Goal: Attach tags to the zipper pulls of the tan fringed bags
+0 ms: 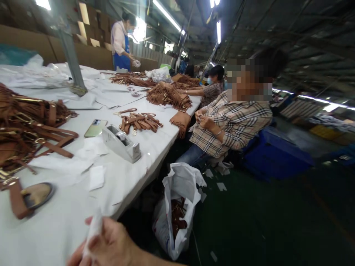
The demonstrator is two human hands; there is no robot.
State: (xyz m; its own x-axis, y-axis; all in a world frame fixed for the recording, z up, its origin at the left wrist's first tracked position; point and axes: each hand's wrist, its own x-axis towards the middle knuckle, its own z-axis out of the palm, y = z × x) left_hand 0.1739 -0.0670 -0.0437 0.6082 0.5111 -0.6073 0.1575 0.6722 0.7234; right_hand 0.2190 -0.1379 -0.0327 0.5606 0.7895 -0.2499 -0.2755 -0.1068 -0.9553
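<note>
At the bottom edge, my right hand (116, 240) pinches a narrow, folded or rolled piece of white tissue paper (95, 225), thumb pressed against it. Whether anything is wrapped inside cannot be seen. Fingers of my left hand (76, 255) show at the lower left of the paper, closed against it; the rest of that hand is out of frame. Both hands are just above the table's near edge. On the white-covered table (63, 210) nearby lie a brown strap (19, 201), a round dark-rimmed object (39, 194) and a small white paper sheet (97, 177).
A tape dispenser (122, 144), a phone (95, 128) and brown straps with clips (141, 122) lie ahead. Brown fringed bags (16, 118) are heaped left. A white sack (180, 177) with brown pieces stands by the table. A co-worker in a checked shirt (230, 125) sits right.
</note>
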